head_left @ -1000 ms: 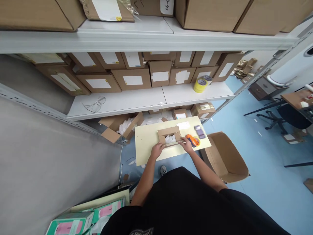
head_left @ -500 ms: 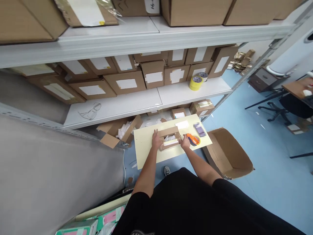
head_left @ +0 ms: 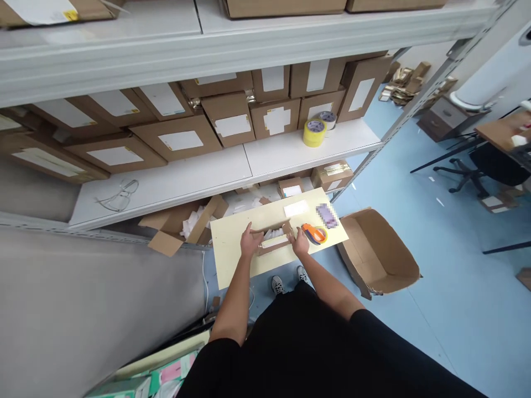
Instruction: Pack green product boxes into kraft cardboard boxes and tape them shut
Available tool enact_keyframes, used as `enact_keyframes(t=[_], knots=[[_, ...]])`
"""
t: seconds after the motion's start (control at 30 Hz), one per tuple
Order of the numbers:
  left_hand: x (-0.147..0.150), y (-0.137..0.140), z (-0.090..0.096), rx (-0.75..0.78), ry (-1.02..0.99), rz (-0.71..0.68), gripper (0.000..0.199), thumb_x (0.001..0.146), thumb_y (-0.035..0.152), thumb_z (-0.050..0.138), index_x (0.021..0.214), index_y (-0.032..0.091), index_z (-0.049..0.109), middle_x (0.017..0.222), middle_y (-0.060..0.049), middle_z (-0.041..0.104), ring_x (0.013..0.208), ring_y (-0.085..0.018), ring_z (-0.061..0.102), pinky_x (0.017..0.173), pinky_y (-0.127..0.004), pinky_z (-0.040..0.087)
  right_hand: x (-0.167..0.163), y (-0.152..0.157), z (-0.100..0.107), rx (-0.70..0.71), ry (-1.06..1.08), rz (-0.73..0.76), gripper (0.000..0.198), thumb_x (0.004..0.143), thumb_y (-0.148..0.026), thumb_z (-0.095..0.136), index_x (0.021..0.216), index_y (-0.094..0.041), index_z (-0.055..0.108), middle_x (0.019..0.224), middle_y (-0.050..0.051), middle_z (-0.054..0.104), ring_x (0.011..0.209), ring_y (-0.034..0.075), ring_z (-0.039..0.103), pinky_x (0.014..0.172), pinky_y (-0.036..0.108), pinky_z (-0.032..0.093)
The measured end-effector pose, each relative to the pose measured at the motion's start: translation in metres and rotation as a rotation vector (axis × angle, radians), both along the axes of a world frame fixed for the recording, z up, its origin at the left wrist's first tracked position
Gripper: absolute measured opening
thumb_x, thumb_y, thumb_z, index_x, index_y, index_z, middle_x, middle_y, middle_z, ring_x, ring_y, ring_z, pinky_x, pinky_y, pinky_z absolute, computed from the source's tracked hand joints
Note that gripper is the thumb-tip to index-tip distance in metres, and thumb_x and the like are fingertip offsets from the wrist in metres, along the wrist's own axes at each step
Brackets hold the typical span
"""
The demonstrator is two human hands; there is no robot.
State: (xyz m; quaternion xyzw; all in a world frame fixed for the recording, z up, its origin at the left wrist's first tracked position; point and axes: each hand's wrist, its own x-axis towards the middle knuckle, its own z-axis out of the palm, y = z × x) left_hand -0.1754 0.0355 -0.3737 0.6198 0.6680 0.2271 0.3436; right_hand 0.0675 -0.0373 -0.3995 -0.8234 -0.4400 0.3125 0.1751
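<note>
On a pale yellow board [head_left: 226,260] in front of me lies a small open cardboard box [head_left: 270,250] with white packing pieces [head_left: 272,233] inside and a white label along its near side. My left hand [head_left: 250,242] grips the box's left end, thumb and fingers at its flap. At the opposite end, my right hand [head_left: 300,243] is closed on the cardboard edge. An orange tape dispenser [head_left: 314,233] with yellow tape sits just right of that hand. Behind it are a white sheet [head_left: 296,208] and a blurred purple item [head_left: 327,215].
Shelves hold rows of labelled cartons [head_left: 181,138], yellow tape rolls [head_left: 314,133] and glasses [head_left: 119,197]. An open carton [head_left: 166,241] with white packing stands left of the board. A large open carton [head_left: 377,260] is on the floor at right.
My view has shifted, so the scene sits further left. The small box's far flap looks narrower and more upright. Both hands stay at the box ends.
</note>
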Motion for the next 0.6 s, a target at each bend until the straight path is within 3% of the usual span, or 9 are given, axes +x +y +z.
enact_keyframes(t=[0.1,0.17,0.27,0.37,0.47,0.53,0.6], knots=[[0.000,-0.016,0.002,0.034,0.022,-0.084,0.039,0.094,0.043,0.065,0.129,0.026,0.073,0.110,-0.006,0.075,0.122,-0.025,0.064,0.114,-0.040,0.048,0.005,-0.005,-0.005,0.030,0.032,-0.019,0.064,0.100,-0.047,0.055,0.155,-0.018,0.042,0.144,0.020,0.061,0.131,0.034,0.059,0.102,0.042,0.051],[0.003,-0.030,-0.001,0.036,0.072,-0.095,0.025,0.092,0.038,0.067,0.109,0.026,0.080,0.113,-0.008,0.073,0.123,-0.027,0.062,0.116,-0.041,0.047,0.005,-0.007,-0.006,0.015,0.058,-0.010,0.067,0.099,-0.050,0.056,0.155,-0.016,0.042,0.144,0.020,0.061,0.132,0.035,0.059,0.103,0.043,0.051],[0.011,-0.047,-0.009,0.030,0.092,0.011,0.015,0.089,0.028,0.068,0.097,0.024,0.079,0.125,-0.009,0.068,0.132,-0.028,0.057,0.121,-0.040,0.043,0.006,-0.009,-0.003,0.001,0.095,0.039,0.066,0.099,-0.049,0.055,0.155,-0.016,0.043,0.145,0.019,0.060,0.132,0.035,0.058,0.104,0.043,0.050],[0.019,-0.052,-0.018,-0.009,0.040,0.216,0.010,0.088,0.024,0.069,0.097,0.023,0.074,0.147,-0.008,0.058,0.143,-0.027,0.050,0.123,-0.042,0.040,0.021,-0.011,-0.001,0.081,0.079,0.102,0.059,0.100,-0.042,0.053,0.153,-0.016,0.046,0.148,0.019,0.058,0.137,0.034,0.054,0.111,0.043,0.046],[0.024,-0.050,-0.024,-0.077,0.020,0.385,0.027,0.088,0.029,0.072,0.113,0.022,0.067,0.150,-0.013,0.055,0.143,-0.030,0.051,0.121,-0.048,0.042,0.055,-0.013,-0.005,0.154,0.002,0.142,0.056,0.098,-0.032,0.054,0.150,-0.014,0.048,0.146,0.019,0.058,0.139,0.033,0.051,0.116,0.045,0.041],[0.026,-0.046,-0.027,-0.133,0.004,0.450,0.050,0.086,0.031,0.074,0.132,0.021,0.057,0.141,-0.015,0.062,0.136,-0.032,0.058,0.116,-0.052,0.046,0.083,-0.015,-0.011,0.152,-0.047,0.133,0.056,0.095,-0.026,0.054,0.149,-0.012,0.050,0.143,0.019,0.060,0.138,0.032,0.051,0.118,0.045,0.040],[0.028,-0.042,-0.029,-0.184,-0.030,0.471,0.060,0.086,0.032,0.074,0.140,0.022,0.050,0.132,-0.014,0.068,0.126,-0.031,0.066,0.109,-0.050,0.052,0.110,-0.016,-0.020,0.114,-0.061,0.125,0.055,0.094,-0.023,0.053,0.148,-0.012,0.052,0.142,0.019,0.061,0.137,0.031,0.052,0.117,0.043,0.040]])
